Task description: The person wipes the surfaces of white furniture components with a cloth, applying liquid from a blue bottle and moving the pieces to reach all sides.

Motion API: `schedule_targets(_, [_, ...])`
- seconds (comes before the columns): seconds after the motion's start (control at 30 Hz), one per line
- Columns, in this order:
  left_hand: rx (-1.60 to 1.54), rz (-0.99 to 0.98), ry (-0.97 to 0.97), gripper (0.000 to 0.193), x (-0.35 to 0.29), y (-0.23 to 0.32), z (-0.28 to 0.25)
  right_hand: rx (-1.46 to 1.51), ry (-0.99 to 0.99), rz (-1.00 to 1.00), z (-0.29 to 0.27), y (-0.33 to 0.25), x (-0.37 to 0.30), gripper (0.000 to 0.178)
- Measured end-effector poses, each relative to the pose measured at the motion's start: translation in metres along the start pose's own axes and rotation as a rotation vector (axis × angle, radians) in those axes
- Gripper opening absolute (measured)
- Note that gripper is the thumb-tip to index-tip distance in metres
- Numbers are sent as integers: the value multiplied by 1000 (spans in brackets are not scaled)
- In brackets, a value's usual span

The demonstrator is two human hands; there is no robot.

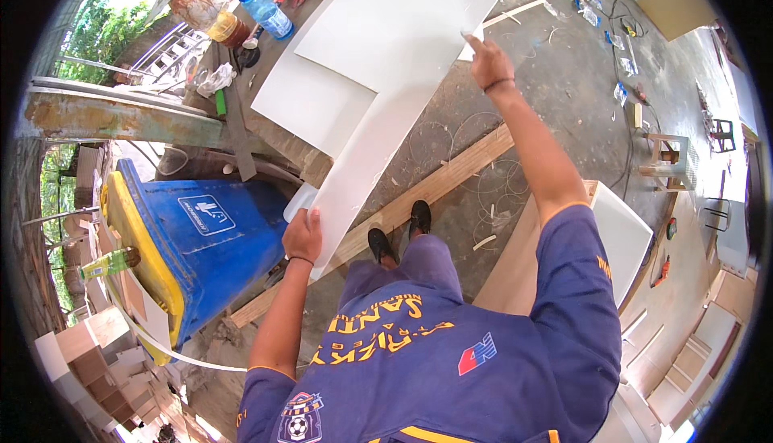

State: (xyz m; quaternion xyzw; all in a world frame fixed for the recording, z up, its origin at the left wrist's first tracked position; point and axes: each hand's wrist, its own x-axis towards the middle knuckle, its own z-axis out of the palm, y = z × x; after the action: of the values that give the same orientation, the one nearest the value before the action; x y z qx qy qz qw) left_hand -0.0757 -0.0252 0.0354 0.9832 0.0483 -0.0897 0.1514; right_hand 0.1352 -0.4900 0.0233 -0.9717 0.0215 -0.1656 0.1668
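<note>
The left hand pinches a smooth, stepped white panel [394, 95], the right hand [491, 64] its straight edge.

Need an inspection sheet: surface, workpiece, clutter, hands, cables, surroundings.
Surface: grey floor, littered; long wooden plank on it.
Workpiece: large white board with a stepped outline.
Clutter: plastic packets on the floor, upper right; blue-capped bottle, upper left.
Hands: left hand grips the board's near end; right hand at its right edge, exact grip unclear.
Cables: dark cord on the floor, right side.
Surroundings: blue bin at left, small stool at right, greenery upper left.
</note>
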Motion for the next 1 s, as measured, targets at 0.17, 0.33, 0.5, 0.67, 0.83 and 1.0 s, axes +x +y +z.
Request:
schedule_targets(0.17, [-14, 16, 36, 51, -1, -1, 1, 27, 103, -46, 15, -18, 0, 38])
schedule_targets(0.33, [-168, 73, -128, 51, 9, -9, -2, 161, 164, -143, 30, -86, -85, 34])
schedule_targets(0.5, [-439, 119, -333, 51, 25, -29, -6, 347, -81, -296, 22, -221, -226, 46])
schedule_targets(0.67, [-439, 161, -287, 53, 27, -31, -3, 560, -270, -402, 13, -279, -279, 43])
schedule_targets(0.83, [-540, 160, -283, 54, 31, -32, 5, 311, 183, -91, 23, -147, -145, 42])
schedule_targets(1.0, [-606, 108, -409, 61, 39, -40, 12, 23, 108, -153, 23, -137, -129, 41])
